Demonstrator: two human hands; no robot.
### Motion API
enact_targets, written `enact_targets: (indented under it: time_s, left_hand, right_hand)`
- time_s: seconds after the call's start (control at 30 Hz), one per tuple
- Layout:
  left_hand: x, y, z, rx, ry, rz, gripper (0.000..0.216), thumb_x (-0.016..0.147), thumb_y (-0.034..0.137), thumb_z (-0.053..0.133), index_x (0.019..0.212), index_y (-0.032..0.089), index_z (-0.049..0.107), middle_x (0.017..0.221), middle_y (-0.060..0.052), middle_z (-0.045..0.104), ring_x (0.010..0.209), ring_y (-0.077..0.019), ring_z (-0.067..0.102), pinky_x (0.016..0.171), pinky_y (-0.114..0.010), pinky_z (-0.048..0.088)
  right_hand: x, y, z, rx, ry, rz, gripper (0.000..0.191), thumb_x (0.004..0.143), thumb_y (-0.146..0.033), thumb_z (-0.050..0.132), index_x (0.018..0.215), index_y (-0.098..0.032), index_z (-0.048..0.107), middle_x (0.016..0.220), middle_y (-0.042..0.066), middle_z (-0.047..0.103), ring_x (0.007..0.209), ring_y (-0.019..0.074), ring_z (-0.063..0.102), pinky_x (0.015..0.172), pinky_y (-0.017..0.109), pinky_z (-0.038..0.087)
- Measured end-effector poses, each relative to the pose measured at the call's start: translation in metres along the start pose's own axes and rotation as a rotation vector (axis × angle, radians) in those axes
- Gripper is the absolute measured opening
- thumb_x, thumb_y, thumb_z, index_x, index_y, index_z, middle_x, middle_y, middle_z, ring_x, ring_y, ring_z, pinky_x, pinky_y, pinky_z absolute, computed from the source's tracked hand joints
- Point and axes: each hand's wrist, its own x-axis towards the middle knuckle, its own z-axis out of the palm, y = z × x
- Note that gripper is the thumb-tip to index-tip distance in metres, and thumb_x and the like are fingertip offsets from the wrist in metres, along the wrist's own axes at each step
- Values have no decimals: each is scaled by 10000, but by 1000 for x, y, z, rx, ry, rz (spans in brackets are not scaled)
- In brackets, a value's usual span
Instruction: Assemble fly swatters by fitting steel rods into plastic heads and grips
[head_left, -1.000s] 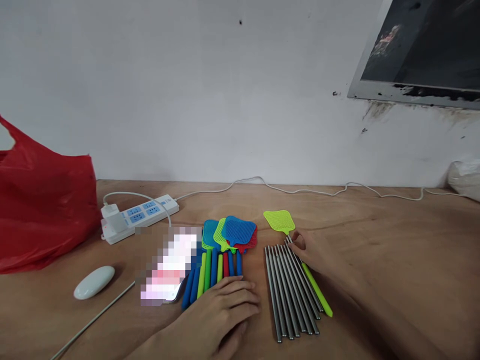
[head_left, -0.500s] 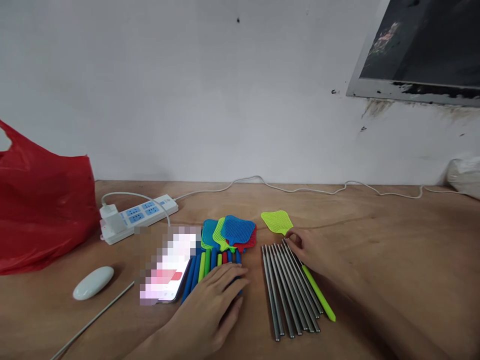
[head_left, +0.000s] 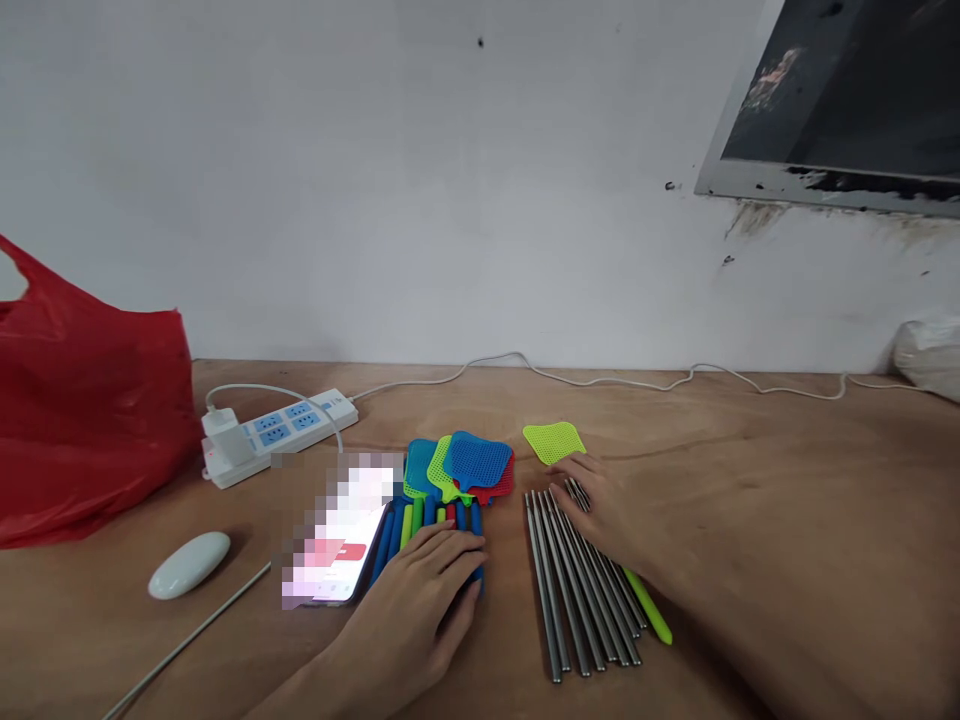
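My left hand (head_left: pixel 427 600) lies with fingers stretched over a row of blue, green and red fly swatter handles (head_left: pixel 390 540). Past the handles, blue, green and red mesh swatter heads (head_left: pixel 478 460) overlap. My right hand (head_left: pixel 596 510) hovers over or touches the upper ends of several metal rods (head_left: pixel 577 600), its thumb and fingers apart. Just beyond its fingertips is a lime-green mesh swatter head (head_left: pixel 553 442). A lime-green handle (head_left: pixel 651 610) sticks out below the hand, along the right side of the rods. My right hand hides the stretch between that head and handle.
A lit phone (head_left: pixel 341 545), partly pixelated, lies left of the handles. Farther left are a white oval object (head_left: pixel 189 565), a power strip (head_left: pixel 285 428) with a plugged-in charger, and a red plastic bag (head_left: pixel 90 410). A white cable (head_left: pixel 585 381) runs along the wall.
My right hand has shifted slightly left over the rod tops, and its pinched fingers at the lime-green head's neck have spread. My left hand stays on the handles.
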Motion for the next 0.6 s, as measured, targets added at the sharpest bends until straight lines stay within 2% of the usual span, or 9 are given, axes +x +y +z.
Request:
enact_targets:
  time_s: [0.1, 0.2, 0.3, 0.47, 0.53, 0.6]
  left_hand:
    - [-1, -2, 1, -28, 39, 12, 264, 926, 110, 471, 1070, 194, 676, 1136, -86, 711, 1059, -249, 670, 1009, -452, 516]
    - [-2, -3, 2, -48, 50, 14, 251, 926, 103, 473, 1043, 203, 672, 1100, -70, 706, 1018, -243, 662, 967, -436, 516]
    - [-3, -5, 4, -73, 74, 2, 259, 933, 105, 468, 1050, 222, 667, 1086, -51, 699, 1004, -237, 646, 941, -424, 501]
    - [-3, -9, 6, -101, 85, -17, 235, 942, 122, 470, 1009, 229, 668, 1048, -38, 698, 974, -227, 632, 899, -394, 478]
    - [-2, -9, 5, -107, 90, -23, 230, 941, 119, 472, 998, 224, 668, 1029, -38, 695, 964, -223, 627, 886, -387, 472]
    - [-1, -9, 4, -116, 90, -23, 231, 941, 115, 472, 998, 223, 668, 1020, -37, 692, 954, -219, 624, 879, -383, 466]
  right_hand:
    - [2, -11, 7, 61, -28, -129, 235, 949, -181, 497, 1162, -225, 587, 1167, 93, 677, 1113, 262, 603, 984, 454, 462]
    - [7, -21, 9, 55, -116, -195, 303, 954, -163, 487, 1244, -220, 555, 1256, 101, 646, 1169, 266, 571, 1002, 470, 456]
    - [14, -24, 7, 31, -161, -214, 246, 947, -174, 516, 1179, -203, 590, 1195, 101, 663, 1117, 275, 575, 980, 477, 457]
    - [16, -16, -1, 36, -122, -183, 133, 879, -202, 625, 1012, -208, 638, 1012, 73, 682, 993, 263, 579, 897, 436, 474]
    - [12, -15, -5, 52, -143, -203, 186, 845, -248, 681, 1022, -207, 641, 1024, 74, 673, 1000, 263, 574, 910, 437, 465]
    - [9, -17, -8, 67, -188, -234, 333, 801, -331, 742, 1087, -200, 631, 1088, 87, 663, 1039, 272, 569, 957, 458, 447]
